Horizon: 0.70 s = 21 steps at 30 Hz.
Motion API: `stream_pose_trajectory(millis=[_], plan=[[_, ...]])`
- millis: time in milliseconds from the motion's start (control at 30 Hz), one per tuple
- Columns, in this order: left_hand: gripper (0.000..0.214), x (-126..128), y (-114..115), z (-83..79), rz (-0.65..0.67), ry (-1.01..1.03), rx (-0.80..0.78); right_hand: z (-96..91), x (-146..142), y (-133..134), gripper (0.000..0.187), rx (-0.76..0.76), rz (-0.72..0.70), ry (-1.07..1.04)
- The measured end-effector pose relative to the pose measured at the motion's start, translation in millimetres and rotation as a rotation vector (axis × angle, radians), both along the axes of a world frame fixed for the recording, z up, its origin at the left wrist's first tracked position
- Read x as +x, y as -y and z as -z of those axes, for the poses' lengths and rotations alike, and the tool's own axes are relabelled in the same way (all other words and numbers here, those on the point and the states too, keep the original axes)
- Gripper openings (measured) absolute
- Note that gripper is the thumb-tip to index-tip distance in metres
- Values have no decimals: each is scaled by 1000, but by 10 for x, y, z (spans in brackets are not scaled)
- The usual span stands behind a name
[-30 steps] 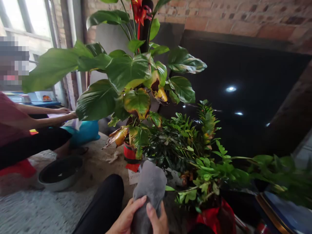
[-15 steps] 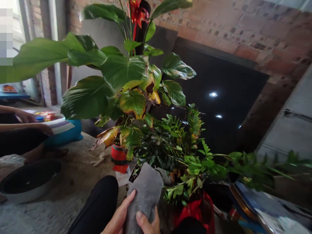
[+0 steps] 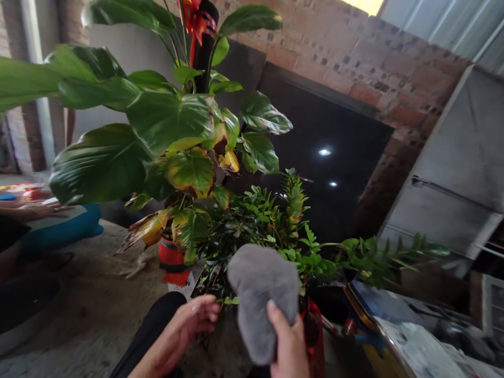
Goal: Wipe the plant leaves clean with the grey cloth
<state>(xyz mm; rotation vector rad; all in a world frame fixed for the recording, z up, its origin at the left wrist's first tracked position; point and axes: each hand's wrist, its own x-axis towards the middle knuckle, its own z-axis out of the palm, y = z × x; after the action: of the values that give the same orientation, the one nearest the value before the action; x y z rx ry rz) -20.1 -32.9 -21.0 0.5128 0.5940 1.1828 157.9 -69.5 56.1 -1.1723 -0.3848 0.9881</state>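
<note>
A soft grey plush piece (image 3: 263,294), wide at the top and narrower below, is held up in front of the plants. My right hand (image 3: 289,336) grips its lower right side, with the thumb pressed on its face. To the left of the piece is my left hand (image 3: 197,317), apart from it, with nothing in it and the fingers loosely curved and a little spread. What the plush piece is exactly, I cannot tell.
A tall leafy plant (image 3: 173,121) in a red pot (image 3: 171,254) stands ahead. Lower green plants (image 3: 255,220) spread to the right. Another person's hand (image 3: 39,210) is at far left, beside a blue bag (image 3: 63,228). A stack of flat things (image 3: 394,320) lies at right.
My left hand has let go of the grey plush piece and moved left. My right hand has shifted it up and right. The view has turned to the right.
</note>
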Motion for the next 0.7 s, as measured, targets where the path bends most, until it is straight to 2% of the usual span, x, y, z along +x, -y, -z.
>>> stream_pose_trajectory(millis=[67, 133, 200, 267, 333, 400, 467, 533, 600, 633, 700], plan=[[30, -99, -204, -40, -168, -33, -48, -282, 194, -168, 55, 44, 54, -82], [19, -195, -437, -50, -337, -40, -108, -388, 301, -317, 45, 59, 97, -175], [17, -285, -660, -11, -456, -38, -164, -272, 291, -390, 30, -35, 66, -325], [17, -362, -837, 66, -514, -37, -212, -10, 206, -376, 19, -206, -88, -414], [16, -417, -954, 148, -545, -40, -247, 223, 121, -331, 23, -309, -271, -374], [15, -442, -1015, 201, -571, -43, -269, 260, 86, -333, 31, -320, -368, -304], [13, -444, -1037, 218, -571, -41, -278, 64, 100, -431, 33, -238, -292, -280], [10, -436, -1038, 214, -514, -36, -271, -236, 122, -615, 33, -96, -128, -278], [12, -434, -1031, 216, -446, -15, -247, -433, 116, -820, 33, -11, 12, -287], [15, -438, -1025, 223, -421, -1, -230, -442, 98, -903, 33, -24, 33, -288], [24, -456, -1012, 249, -401, 29, -195, -261, 49, -982, 30, -134, -9, -277]])
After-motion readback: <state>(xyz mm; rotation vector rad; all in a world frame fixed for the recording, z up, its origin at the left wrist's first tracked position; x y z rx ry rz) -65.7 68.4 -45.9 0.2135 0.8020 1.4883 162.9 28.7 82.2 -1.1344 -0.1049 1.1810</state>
